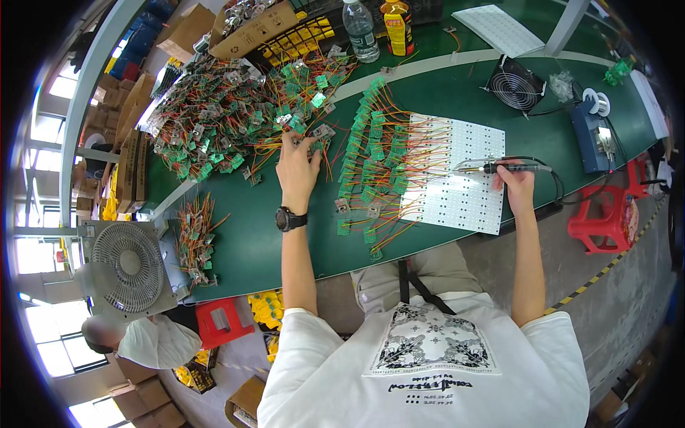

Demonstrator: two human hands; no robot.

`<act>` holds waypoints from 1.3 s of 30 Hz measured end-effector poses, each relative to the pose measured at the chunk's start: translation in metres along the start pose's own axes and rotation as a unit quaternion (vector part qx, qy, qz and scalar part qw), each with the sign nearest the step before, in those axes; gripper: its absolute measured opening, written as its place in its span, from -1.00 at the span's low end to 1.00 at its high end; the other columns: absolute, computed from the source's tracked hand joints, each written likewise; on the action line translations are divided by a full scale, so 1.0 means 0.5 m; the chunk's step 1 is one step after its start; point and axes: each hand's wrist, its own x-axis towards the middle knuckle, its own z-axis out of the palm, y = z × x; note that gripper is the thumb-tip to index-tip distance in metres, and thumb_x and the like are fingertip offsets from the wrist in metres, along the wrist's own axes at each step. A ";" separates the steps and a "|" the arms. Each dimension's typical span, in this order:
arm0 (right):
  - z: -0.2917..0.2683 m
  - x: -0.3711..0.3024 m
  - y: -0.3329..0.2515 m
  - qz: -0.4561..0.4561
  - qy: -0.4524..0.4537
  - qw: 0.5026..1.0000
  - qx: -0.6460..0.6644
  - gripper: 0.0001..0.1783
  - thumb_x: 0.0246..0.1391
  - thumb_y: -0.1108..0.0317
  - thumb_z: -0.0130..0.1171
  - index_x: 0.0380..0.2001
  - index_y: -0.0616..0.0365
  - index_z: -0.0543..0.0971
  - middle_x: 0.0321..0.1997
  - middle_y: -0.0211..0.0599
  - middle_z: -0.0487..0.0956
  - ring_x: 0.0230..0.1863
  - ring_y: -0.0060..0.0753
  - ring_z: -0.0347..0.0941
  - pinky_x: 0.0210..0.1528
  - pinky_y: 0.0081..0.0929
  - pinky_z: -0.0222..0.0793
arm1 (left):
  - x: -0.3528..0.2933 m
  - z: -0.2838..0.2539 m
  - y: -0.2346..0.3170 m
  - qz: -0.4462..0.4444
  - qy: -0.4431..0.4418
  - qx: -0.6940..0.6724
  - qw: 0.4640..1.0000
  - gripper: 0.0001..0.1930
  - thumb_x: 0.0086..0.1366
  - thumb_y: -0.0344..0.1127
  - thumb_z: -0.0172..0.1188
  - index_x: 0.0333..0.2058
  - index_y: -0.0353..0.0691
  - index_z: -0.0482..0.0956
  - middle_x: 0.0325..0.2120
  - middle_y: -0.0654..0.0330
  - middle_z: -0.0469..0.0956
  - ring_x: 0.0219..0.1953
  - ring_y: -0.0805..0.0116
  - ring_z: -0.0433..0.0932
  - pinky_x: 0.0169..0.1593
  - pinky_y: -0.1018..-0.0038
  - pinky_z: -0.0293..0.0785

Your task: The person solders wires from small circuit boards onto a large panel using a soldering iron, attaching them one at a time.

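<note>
My right hand (518,188) grips a soldering iron (492,168), its tip low over a white perforated panel (457,203). Rows of small green circuit boards (376,146) lie along the panel's left side, their red and yellow wires running onto it. At the edge of a big heap of wired circuit boards (214,107) is my left hand (297,171), wearing a black watch (289,219). Its fingers are bent together among boards and wires; what they pinch, if anything, is hidden.
A soldering station (594,139) with a solder spool stands right, near a small black fan (514,87). Bottles (360,32) and another white panel (498,30) are at the back. More boards (196,239) lie left, by a large fan (128,260). A person (157,341) sits beyond.
</note>
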 end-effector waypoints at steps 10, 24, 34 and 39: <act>-0.009 -0.009 -0.004 0.009 -0.005 1.000 0.009 -0.80 0.09 0.49 0.21 -0.22 0.37 0.51 -0.52 -0.24 0.54 -0.58 -0.49 0.46 -0.51 -0.59 0.32 | -0.047 -0.096 0.015 -0.178 0.086 -0.381 0.903 -0.80 0.23 -0.45 0.23 -0.17 -0.35 0.51 -0.19 0.15 0.48 -0.28 0.38 0.59 -0.28 0.47 0.58; -0.004 -0.004 0.005 -0.027 -0.011 1.000 0.011 -0.81 0.10 0.49 0.19 -0.23 0.38 0.53 -0.54 -0.25 0.54 -0.58 -0.49 0.45 -0.53 -0.60 0.30 | -0.370 -0.106 -0.033 -0.341 0.010 -0.221 0.914 -0.74 0.19 -0.34 0.32 -0.21 -0.37 0.53 -0.39 0.24 0.48 -0.51 0.50 0.51 -0.49 0.56 0.40; 0.006 -0.009 -0.006 -0.030 0.005 0.999 0.010 -0.82 0.11 0.46 0.20 -0.24 0.36 0.54 -0.55 -0.28 0.54 -0.58 -0.52 0.45 -0.52 -0.62 0.29 | -0.340 -0.137 -0.027 -0.152 -0.008 -0.105 0.983 -0.84 0.16 -0.33 0.28 -0.43 -0.31 0.56 -0.46 0.14 0.50 -0.36 0.12 0.52 -0.30 0.27 0.42; 0.001 -0.008 0.003 -0.027 0.016 0.999 0.006 -0.81 0.12 0.44 0.20 -0.25 0.36 0.54 -0.53 -0.28 0.54 -0.58 -0.51 0.45 -0.52 -0.61 0.30 | -0.335 -0.146 0.004 -0.059 0.058 -0.204 0.975 -0.86 0.20 -0.49 0.19 -0.25 -0.33 0.60 -0.48 0.10 0.59 -0.47 0.19 0.57 -0.37 0.40 0.45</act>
